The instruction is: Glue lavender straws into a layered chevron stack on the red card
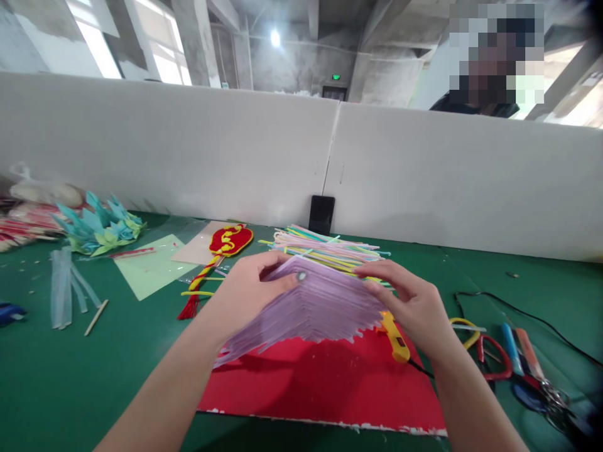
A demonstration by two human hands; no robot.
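Observation:
My left hand [252, 292] grips the left side of a purple panel [311, 307], thumb across its near face. The panel looks made of many purple pipe cleaners laid side by side and bent into a V, with uneven lower ends. At its upper right edge, the thumb and fingers of my right hand [409, 298] pinch it. The panel is held tilted over a red board [325, 389]. Just behind it lies a bundle of pastel pipe cleaners [330, 247]. A yellow glue gun [394, 338] rests on the board near my right hand, partly covered.
A phone [321, 213] leans on the white partition [188, 150]. Left on the green table [155, 351] are a red-and-yellow tasselled ornament [230, 240], teal folded-paper pieces [101, 223] and clear glue sticks [61, 289]. Pliers [494, 358] and a black cord [522, 307] lie right. A person [494, 69] is beyond.

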